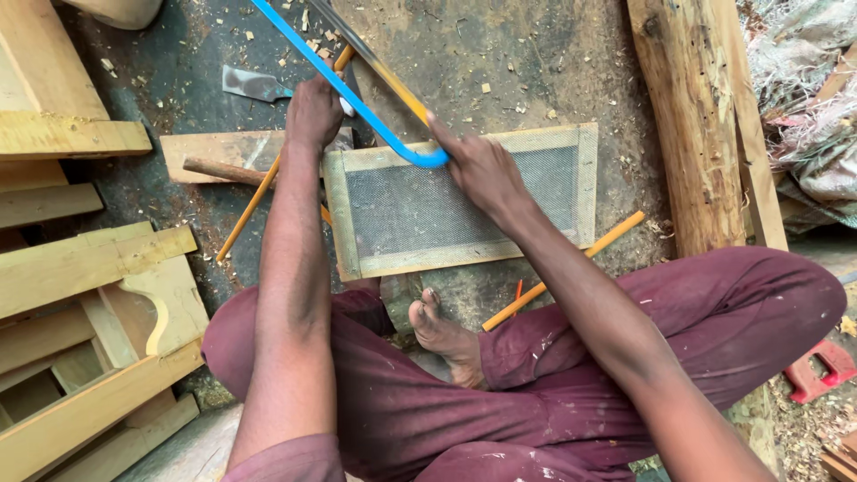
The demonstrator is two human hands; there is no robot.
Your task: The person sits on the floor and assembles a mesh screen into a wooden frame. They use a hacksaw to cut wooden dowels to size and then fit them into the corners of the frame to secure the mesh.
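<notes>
A blue-framed hacksaw [357, 98] slants from the top centre down to the wooden frame. My right hand [478, 165] grips its curved lower end, over the frame's top edge. My left hand [314, 112] is closed on a yellow rod [253, 203] at the frame's upper left corner, next to the saw. The wooden frame with grey wire mesh [464, 201] lies flat on the ground in front of my crossed legs. A bare foot [446, 335] rests just below it.
A second yellow rod [571, 277] sticks out from under the frame at lower right. Sawn timber pieces [89, 303] are stacked at left. A thick beam [692, 125] runs along the right. A metal blade [254, 85] and a wooden handle [223, 170] lie at upper left.
</notes>
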